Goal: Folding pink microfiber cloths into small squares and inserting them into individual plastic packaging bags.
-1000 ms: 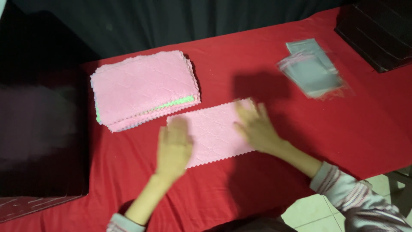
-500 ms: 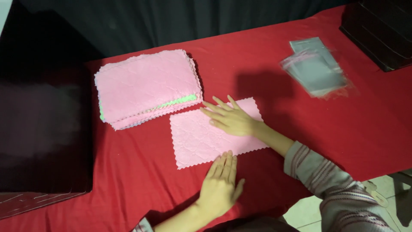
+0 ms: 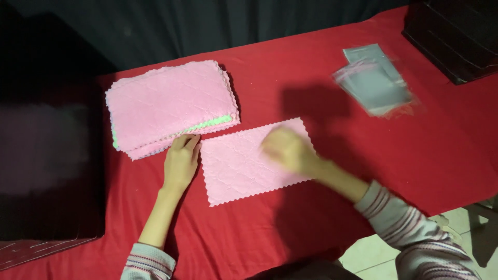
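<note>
Now, single pink cloth (image 3: 249, 163) flat on the red table (image 3: 290, 78), right hand (image 3: 288, 150) blurred atop it, grip unclear, left hand (image 3: 180, 163) open, gripping nothing, at its left edge, beside pink cloth stack (image 3: 168, 103), clear bags (image 3: 373, 83) well apart.

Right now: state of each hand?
Left hand: open, flat at the single pink cloth's left edge.
Right hand: over that cloth, blurred; cannot tell.

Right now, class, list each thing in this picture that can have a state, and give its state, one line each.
single pink cloth: spread flat, unfolded.
cloth stack: piled, edges uneven, one green layer showing.
clear bags: lying flat, overlapping.
left hand: open, flat at the cloth's left edge.
right hand: on the cloth, blurred.
</note>
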